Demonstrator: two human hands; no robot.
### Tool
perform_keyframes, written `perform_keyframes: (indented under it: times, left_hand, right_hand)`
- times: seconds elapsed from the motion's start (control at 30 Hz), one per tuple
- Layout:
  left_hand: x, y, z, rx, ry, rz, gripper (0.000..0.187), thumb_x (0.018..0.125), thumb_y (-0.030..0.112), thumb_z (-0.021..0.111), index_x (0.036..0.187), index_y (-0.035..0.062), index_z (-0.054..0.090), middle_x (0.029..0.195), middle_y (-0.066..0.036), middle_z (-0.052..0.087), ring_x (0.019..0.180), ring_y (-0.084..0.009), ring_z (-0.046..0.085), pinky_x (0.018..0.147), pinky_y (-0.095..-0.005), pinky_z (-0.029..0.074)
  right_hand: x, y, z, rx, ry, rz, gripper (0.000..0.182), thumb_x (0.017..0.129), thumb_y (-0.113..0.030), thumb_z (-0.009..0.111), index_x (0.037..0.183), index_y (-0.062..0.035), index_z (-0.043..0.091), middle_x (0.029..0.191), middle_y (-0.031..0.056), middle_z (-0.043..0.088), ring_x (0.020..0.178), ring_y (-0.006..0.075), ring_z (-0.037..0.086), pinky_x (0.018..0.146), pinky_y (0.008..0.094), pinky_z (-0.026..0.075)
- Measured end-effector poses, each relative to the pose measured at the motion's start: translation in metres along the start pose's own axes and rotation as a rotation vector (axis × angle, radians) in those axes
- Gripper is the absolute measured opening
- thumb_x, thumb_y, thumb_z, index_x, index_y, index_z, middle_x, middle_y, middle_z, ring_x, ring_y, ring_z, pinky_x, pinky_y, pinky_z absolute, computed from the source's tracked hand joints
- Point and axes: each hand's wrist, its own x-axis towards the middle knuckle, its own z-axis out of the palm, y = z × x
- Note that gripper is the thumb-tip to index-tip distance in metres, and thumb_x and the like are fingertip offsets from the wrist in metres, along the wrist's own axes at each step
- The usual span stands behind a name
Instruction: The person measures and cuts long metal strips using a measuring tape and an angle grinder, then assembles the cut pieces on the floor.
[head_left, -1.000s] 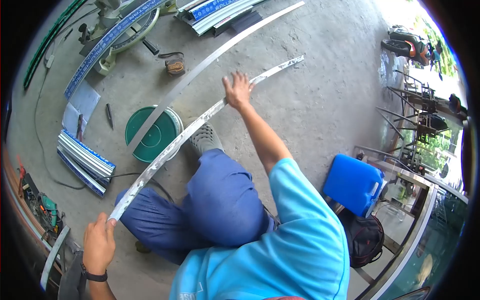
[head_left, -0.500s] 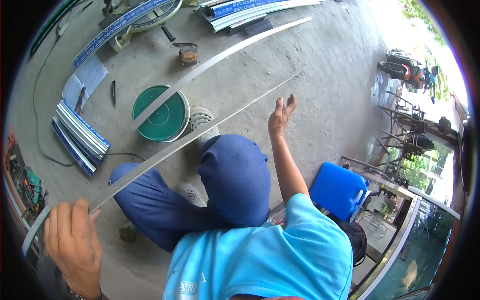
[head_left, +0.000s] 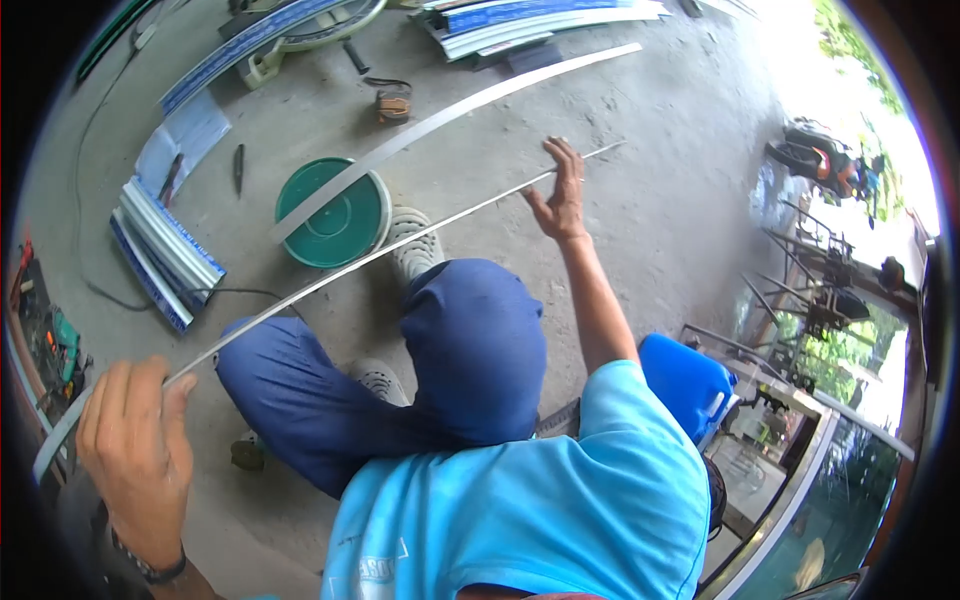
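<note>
My left hand (head_left: 130, 440), at the lower left, is wrapped round a long thin metal strip (head_left: 390, 249). The strip runs up and right across my knee and past the bucket, narrow side towards me. Near its far end my right hand (head_left: 562, 200) reaches out with thumb and fingers apart, and the strip passes between them in this view. A second metal strip (head_left: 470, 101), wider and pale, lies across the green lid (head_left: 318, 238) of a bucket and extends past it to the right.
Blue-and-white wrapped profiles (head_left: 165, 245) lie at left, with more profiles (head_left: 550, 25) at the top. A tape measure (head_left: 393, 105) and a dark pen-like tool (head_left: 239, 168) rest on the concrete floor. A blue jerrycan (head_left: 685, 385) stands beside a glass tank (head_left: 830, 520) at right.
My right hand has moved up to the strip's far end, its fingers spreading. The held strip has turned edge-on, and my left hand has shifted slightly, still gripping it.
</note>
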Motion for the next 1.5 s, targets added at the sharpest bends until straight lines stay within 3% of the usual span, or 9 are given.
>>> perform_keyframes:
  times: [0.03,0.13,0.23,0.33,0.37,0.53,0.67,0.97,1.5]
  left_hand:
    - [0.001,-0.001,0.003,-0.018,0.008,-0.024,0.015,0.092,0.009,0.069,0.095,-0.0030,0.060,0.082,-0.017,0.056,0.074,-0.0379,0.055,0.067,-0.0463,0.042]
    - [0.006,-0.009,0.009,-0.003,-0.088,-0.112,0.016,0.093,0.011,0.069,0.092,-0.0014,0.058,0.083,-0.018,0.058,0.076,-0.0397,0.057,0.066,-0.0476,0.042]
    - [0.012,-0.019,0.017,-0.007,-0.099,-0.128,0.020,0.092,0.015,0.070,0.089,0.0004,0.057,0.083,-0.018,0.059,0.078,-0.0401,0.058,0.067,-0.0477,0.043]
    - [0.015,-0.045,0.037,0.057,-0.040,-0.143,0.035,0.094,0.032,0.069,0.085,0.0019,0.055,0.079,-0.018,0.060,0.077,-0.0404,0.060,0.065,-0.0479,0.045]
    - [0.013,-0.062,0.048,0.097,-0.039,-0.165,0.041,0.094,0.039,0.069,0.083,0.0025,0.054,0.077,-0.018,0.061,0.075,-0.0408,0.061,0.064,-0.0482,0.046]
    - [0.012,-0.101,0.084,0.139,-0.011,-0.193,0.053,0.095,0.053,0.064,0.079,0.0041,0.051,0.069,-0.016,0.060,0.066,-0.0415,0.061,0.058,-0.0497,0.046]
    - [0.005,-0.103,0.095,0.191,0.021,-0.169,0.055,0.095,0.056,0.061,0.079,0.0049,0.051,0.068,-0.015,0.059,0.066,-0.0401,0.060,0.058,-0.0486,0.046]
    - [-0.072,-0.119,0.092,0.134,0.253,-0.130,0.057,0.096,0.060,0.058,0.077,0.0076,0.047,0.065,-0.009,0.053,0.061,-0.0320,0.056,0.057,-0.0431,0.045]
    - [-0.128,-0.067,0.165,-0.131,0.271,-0.533,0.057,0.100,0.059,0.053,0.084,0.0047,0.051,0.069,-0.016,0.059,0.066,-0.0413,0.061,0.058,-0.0487,0.047]
  right_hand:
    - [0.002,0.001,0.000,0.016,0.025,-0.043,0.083,0.085,-0.055,0.072,0.147,-0.0071,0.046,0.149,0.0209,0.047,0.147,0.0405,0.035,0.122,0.0574,0.023]
    - [0.033,-0.060,-0.014,0.105,-0.041,-0.286,0.076,0.086,-0.054,0.073,0.138,-0.0021,0.054,0.139,0.0199,0.058,0.134,0.0411,0.050,0.112,0.0523,0.036]
    - [0.078,-0.138,-0.010,0.326,-0.398,-0.400,0.055,0.091,-0.049,0.071,0.122,-0.0042,0.063,0.111,0.0194,0.069,0.108,0.0402,0.065,0.093,0.0479,0.049]
    - [0.085,-0.149,0.018,0.114,-0.783,-0.241,0.036,0.094,-0.041,0.068,0.105,-0.0063,0.063,0.085,0.0176,0.068,0.084,0.0410,0.067,0.074,0.0466,0.052]
    - [0.078,-0.141,0.032,0.181,-0.642,-0.357,0.029,0.096,-0.036,0.066,0.096,-0.0074,0.059,0.073,0.0171,0.063,0.072,0.0429,0.064,0.064,0.0486,0.050]
    - [0.078,-0.127,0.049,0.196,-0.513,-0.286,0.028,0.096,-0.034,0.065,0.095,-0.0062,0.062,0.090,0.0180,0.067,0.088,0.0409,0.066,0.076,0.0492,0.052]
    - [0.075,-0.081,0.039,0.047,-0.572,-0.253,0.031,0.096,-0.034,0.066,0.089,-0.0047,0.059,0.081,0.0156,0.064,0.081,0.0388,0.064,0.071,0.0485,0.050]
    - [0.084,-0.117,-0.086,-0.131,-0.377,-0.350,0.050,0.093,-0.056,0.066,0.079,-0.0087,0.054,0.071,0.0085,0.060,0.068,0.0291,0.063,0.067,0.0431,0.050]
    - [0.044,-0.159,-0.083,-0.340,-0.240,-0.143,0.047,0.093,-0.048,0.069,0.074,-0.0091,0.052,0.066,0.0077,0.057,0.064,0.0277,0.060,0.062,0.0405,0.046]
